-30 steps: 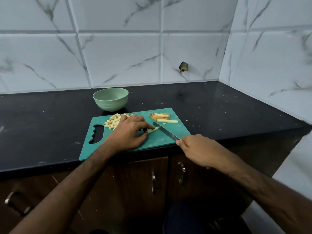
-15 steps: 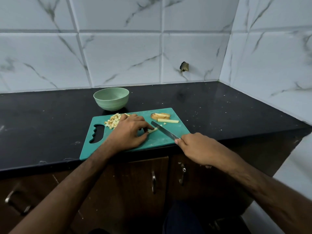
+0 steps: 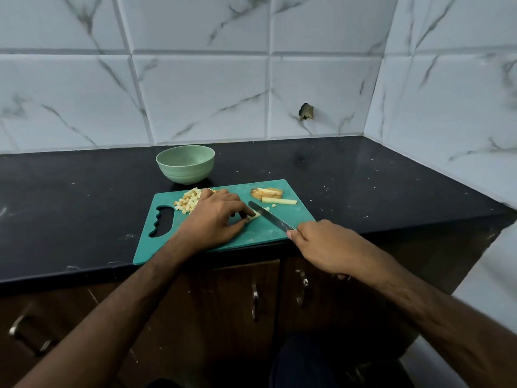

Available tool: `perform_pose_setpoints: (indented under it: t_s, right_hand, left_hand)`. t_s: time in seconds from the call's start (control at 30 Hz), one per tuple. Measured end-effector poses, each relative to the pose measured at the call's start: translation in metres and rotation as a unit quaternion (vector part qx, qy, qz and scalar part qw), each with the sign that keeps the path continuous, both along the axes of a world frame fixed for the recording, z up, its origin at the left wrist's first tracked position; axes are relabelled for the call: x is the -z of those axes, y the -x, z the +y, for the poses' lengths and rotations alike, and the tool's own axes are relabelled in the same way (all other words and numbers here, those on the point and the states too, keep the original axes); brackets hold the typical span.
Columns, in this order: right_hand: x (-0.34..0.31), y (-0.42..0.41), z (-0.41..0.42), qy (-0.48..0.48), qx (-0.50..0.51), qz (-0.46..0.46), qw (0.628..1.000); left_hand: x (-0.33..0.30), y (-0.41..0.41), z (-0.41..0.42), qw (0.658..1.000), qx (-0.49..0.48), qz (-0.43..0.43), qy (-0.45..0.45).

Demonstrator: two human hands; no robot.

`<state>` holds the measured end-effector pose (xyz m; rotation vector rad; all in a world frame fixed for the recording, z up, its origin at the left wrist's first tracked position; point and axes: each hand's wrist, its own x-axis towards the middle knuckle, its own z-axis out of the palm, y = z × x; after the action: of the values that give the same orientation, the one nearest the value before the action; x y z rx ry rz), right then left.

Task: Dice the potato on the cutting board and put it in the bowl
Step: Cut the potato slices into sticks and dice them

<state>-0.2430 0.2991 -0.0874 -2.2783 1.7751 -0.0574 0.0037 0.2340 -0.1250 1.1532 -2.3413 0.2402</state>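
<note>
- Teal cutting board [image 3: 291,219] lies at the front edge of the black bench [image 3: 84,208], handle cut-out twd the left; its near left corner sits at the bench's front edge
- Left hand [image 3: 214,219] rests on the board's middle, fingers curled, thumb & fingertips pinching a pale potato stick [image 3: 254,216] down flat
- Right hand [image 3: 326,245] at the board's near right corner, grip closed round the knife [image 3: 270,218] handle; handle itself hidden in the fist
- Blade runs from the fist twd the board's centre; it lies across the stick just beside the left fingertips; a small cut bit lies just past the blade
- Diced potato pile [image 3: 188,201] near the board's far left, just behind the left hand
- Another potato stick [image 3: 279,201] & a slice w/ brown skin [image 3: 267,192] at the far right corner
- Green bowl [image 3: 185,163] on the bench just behind the board's far edge; nothing visible inside
</note>
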Motion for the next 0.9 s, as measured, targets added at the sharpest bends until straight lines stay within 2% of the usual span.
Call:
perform_pose_setpoints:
  t_s: [0.53, 0.73, 0.9]
  right_hand:
    - [0.010, -0.001, 0.009, 0.032, -0.021, 0.011, 0.999]
    - [0.006, 0.003, 0.006, 0.038, -0.017, 0.041, 0.998]
    - [-0.004, 0.004, 0.005, 0.021, -0.016, -0.001, 1.000]
  left_hand:
    - [0.000, -0.001, 0.001, 1.000, 0.005, 0.018, 0.011]
    - [0.000, -0.001, 0.001, 1.000, 0.005, 0.017, 0.008]
    - [0.000, -0.002, 0.000, 1.000, 0.008, 0.017, 0.012]
